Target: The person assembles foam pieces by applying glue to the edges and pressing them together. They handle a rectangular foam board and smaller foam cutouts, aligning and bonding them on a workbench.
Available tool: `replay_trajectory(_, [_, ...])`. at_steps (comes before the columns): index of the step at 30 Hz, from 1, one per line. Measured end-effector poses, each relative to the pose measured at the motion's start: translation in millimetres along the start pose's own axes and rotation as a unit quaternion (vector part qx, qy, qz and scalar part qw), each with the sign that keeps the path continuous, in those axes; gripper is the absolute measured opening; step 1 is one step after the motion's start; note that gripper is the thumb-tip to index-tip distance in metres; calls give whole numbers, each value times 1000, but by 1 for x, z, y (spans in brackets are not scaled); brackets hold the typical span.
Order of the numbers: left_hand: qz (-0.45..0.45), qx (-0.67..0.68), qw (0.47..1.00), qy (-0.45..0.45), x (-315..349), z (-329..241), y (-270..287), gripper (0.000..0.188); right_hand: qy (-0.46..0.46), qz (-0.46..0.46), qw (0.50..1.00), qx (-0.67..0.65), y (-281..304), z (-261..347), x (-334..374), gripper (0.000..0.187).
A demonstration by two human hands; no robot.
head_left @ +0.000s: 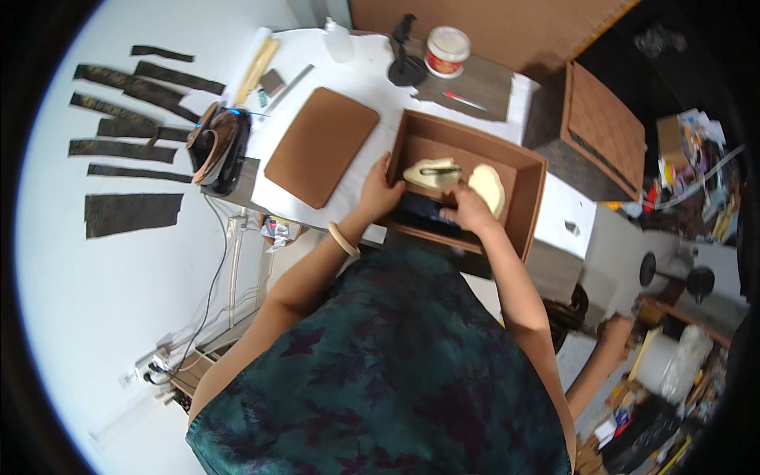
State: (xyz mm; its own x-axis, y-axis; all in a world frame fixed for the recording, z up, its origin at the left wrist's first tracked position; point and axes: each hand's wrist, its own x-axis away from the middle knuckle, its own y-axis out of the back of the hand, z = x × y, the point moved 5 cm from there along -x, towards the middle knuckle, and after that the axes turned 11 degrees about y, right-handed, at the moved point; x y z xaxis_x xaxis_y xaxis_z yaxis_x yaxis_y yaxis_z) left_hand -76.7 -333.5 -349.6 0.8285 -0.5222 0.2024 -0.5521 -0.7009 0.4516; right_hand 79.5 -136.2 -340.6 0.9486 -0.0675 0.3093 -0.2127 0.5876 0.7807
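Note:
A brown open box (475,142) stands in front of me on the table. My left hand (382,190) wraps over its left wall. Inside the box, my right hand (469,209) is closed, fingers curled down beside a pale cream oval piece (422,176) with a dark, blurred strip across it. Whether the hand grips that strip or something else is hard to make out. A second cream rounded piece (487,188) lies to the right of the hand. Something dark and glossy (427,210) lies along the near side of the box.
A flat brown rounded panel (323,146) lies left of the box on white paper. Behind stand a white tub (448,52), a black stand (406,71) and a clear bottle (338,41). Right is a brown case (590,131); farther right, a person's arm (606,356).

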Motion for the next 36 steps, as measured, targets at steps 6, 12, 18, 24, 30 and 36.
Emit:
replay_trajectory(6, [-120, 24, 992, -41, 48, -66, 38, 44, 67, 145, 984, 77, -36, -14, -24, 69])
replay_trajectory(12, [-130, 168, 977, -3, 63, -87, 61, 25, 28, -89, 995, -34, 68, 32, 32, 31])
replay_trajectory(18, [27, 308, 948, 74, 49, -147, 50, 58, 57, -385, 885, -255, 124, 125, 30, 25])
replay_trajectory(24, [-27, 243, 966, 86, -44, -111, 106, 75, 189, -316, 909, -195, 94, 192, -69, 49])
replay_trajectory(30, [-13, 350, 907, 232, -184, -24, 151, 67, 136, -271, 925, -227, 75, 206, -114, 65])
replay_trajectory(36, [-206, -38, 946, 248, -391, 138, 264, 104, -109, -388, 887, -226, 70, 142, -56, 43])
